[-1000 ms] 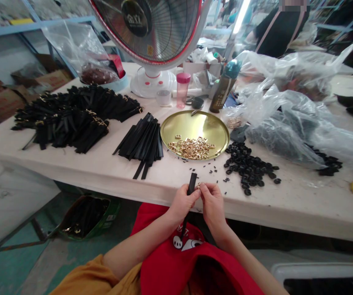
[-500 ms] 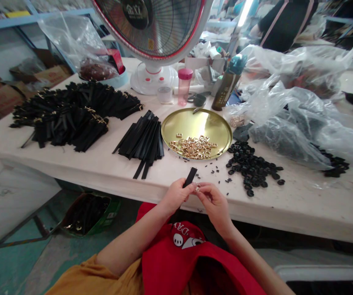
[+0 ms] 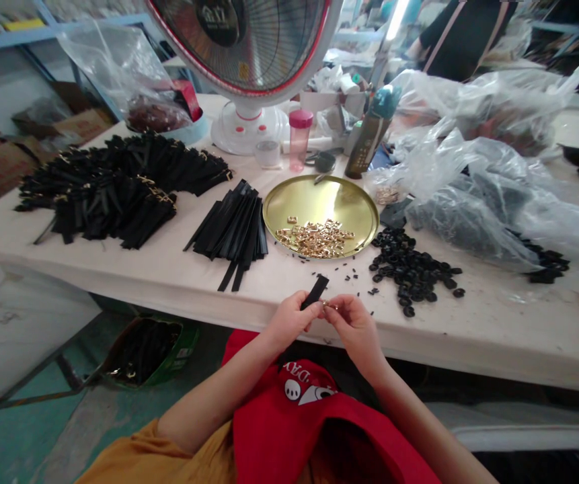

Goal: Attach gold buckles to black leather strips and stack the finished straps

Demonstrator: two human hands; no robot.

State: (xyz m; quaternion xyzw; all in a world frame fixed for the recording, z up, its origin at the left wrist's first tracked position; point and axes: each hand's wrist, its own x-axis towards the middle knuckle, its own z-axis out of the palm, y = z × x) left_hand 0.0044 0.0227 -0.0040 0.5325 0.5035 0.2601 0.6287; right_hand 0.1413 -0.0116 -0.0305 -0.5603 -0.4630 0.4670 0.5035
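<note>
Over the table's front edge, my left hand [image 3: 293, 318] is closed on a black strap [image 3: 315, 292], whose flat end sticks up past the fingers. My right hand [image 3: 354, 325] meets it, thumb and fingertips pinching a small gold buckle [image 3: 325, 304] against the left fingertips. Fingers partly cover the buckle, so I cannot tell how it sits on the strap. Beyond the hands stands a round gold tray [image 3: 339, 191] with a heap of gold buckles [image 3: 319, 238]. Left of the tray lies a fanned stack of black straps [image 3: 231, 228].
Black ring-like pieces [image 3: 413, 269] are heaped to the right, with tiny black bits scattered nearby. Straps with buckles [image 3: 112, 188] pile up at the left. A fan [image 3: 249, 128], a pink bottle [image 3: 299, 141], a dark bottle [image 3: 370, 138] and plastic bags [image 3: 491, 181] stand behind.
My right hand has turned slightly and its fingertips have shifted a little at the buckle. The strap's free end leans slightly more to the right.
</note>
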